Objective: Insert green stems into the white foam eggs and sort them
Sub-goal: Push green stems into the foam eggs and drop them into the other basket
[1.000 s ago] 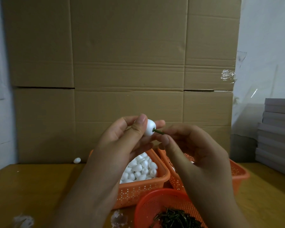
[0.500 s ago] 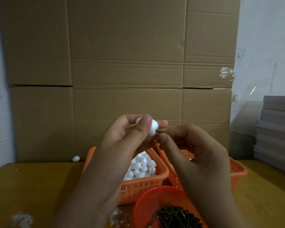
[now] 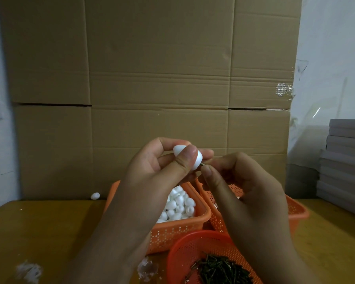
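Where the yellowish wooden table (image 3: 39, 228) meets the back of the scene, a wall of flattened brown cardboard (image 3: 156, 78) stands upright and fills most of the view, with a scrap of clear tape (image 3: 284, 91) stuck near its right edge. A pale wall shows on either side of it, and a stack of grey boards (image 3: 344, 160) rises at the right. One stray foam egg (image 3: 95, 195) lies on the table against the foot of the cardboard, well apart from the baskets, and white crumbs (image 3: 29, 271) are scattered near the front left.

Three orange perforated baskets sit close together in the middle. The left basket (image 3: 180, 228) holds a heap of white foam eggs (image 3: 178, 203). The right basket (image 3: 295, 210) is just beside it and mostly hidden by the right forearm, so its contents cannot be made out. The round basket (image 3: 195, 247), nearest the camera, holds a pile of dark green stems (image 3: 217, 269).

Both hands are raised above the baskets, in front of the cardboard. The left hand (image 3: 160, 167) has its fingers curled round a white foam egg (image 3: 197, 158), with the thumb pressed across the front of it and the fingertips behind. The right hand (image 3: 240, 177) meets it from the right, thumb and forefinger pinching a green stem (image 3: 203, 164) whose short visible end touches the egg's lower right side. How deep the stem sits in the foam cannot be told.
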A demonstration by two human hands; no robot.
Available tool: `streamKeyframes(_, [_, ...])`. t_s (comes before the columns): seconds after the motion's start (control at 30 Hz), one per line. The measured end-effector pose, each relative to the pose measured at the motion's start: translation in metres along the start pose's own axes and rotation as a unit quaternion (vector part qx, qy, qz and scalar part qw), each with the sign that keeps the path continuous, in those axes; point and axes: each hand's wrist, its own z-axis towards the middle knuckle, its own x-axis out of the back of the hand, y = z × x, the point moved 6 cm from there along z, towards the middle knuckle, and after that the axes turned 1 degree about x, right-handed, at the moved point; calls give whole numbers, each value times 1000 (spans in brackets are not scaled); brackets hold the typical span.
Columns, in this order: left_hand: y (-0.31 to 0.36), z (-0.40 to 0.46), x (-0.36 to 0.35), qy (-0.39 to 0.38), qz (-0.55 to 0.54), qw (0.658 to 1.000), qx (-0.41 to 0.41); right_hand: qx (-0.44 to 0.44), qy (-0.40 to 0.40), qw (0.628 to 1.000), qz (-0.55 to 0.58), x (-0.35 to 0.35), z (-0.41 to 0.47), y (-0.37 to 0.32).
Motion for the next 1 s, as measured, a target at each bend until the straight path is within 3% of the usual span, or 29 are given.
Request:
streamKeyframes(0.37, [2,-1,-1,3,4,1000,-18,-18,-1,1000,7,0,0,-3])
streamKeyframes(0.53, [7,-1,3,10,66,997,-41,-117,-2,986,115,-7,-1,5])
streamKeyframes(0.63, [7,1,7,-21,64,997,-27,-194,7,959,207,-8,-2,14])
streamKeyframes(0.77, [2,2,4,-76,66,995,0,-300,12,889,346,-14,-8,26])
streamKeyframes(1.0, [-4,2,-6,-85,87,992,-17,-363,-27,807,464,-35,-15,23])
